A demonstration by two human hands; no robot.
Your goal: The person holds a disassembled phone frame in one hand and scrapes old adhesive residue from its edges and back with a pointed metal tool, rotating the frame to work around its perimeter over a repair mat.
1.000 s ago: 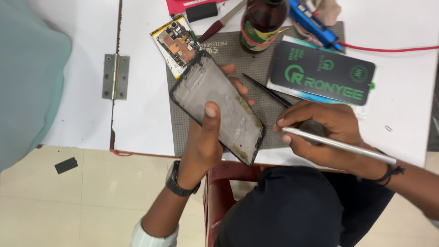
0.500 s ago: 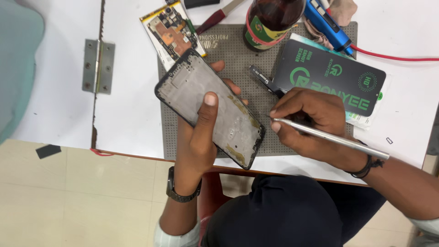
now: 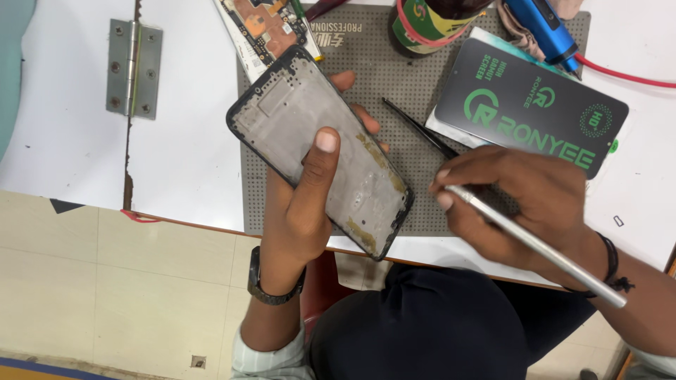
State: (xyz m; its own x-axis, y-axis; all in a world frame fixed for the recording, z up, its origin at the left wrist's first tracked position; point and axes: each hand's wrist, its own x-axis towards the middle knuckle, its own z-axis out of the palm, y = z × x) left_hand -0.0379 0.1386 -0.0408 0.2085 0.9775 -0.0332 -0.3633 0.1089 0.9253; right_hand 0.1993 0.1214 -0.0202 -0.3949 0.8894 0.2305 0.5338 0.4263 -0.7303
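While left hand (image 3: pixel 299 204) clamps grey stripped phone frame (image 3: pixel 320 144) above perforated grey mat (image 3: pixel 415 176), I see right hand (image 3: pixel 514 204) pinching slim silver metal rod (image 3: pixel 535 246); scraping adhesive residue seems current step, needing steady tip contact.

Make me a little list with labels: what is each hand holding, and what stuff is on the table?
left hand: grips a bare phone frame, thumb pressed on its inner face
right hand: holds a thin silver rod-shaped tool like a pen
under the frame: grey dotted work mat
on the mat: black tweezers
top middle: opened phone with circuit board showing
top right: black flat screen package, bottle, blue tool
far left: metal hinge on the white table
left wrist: dark watch
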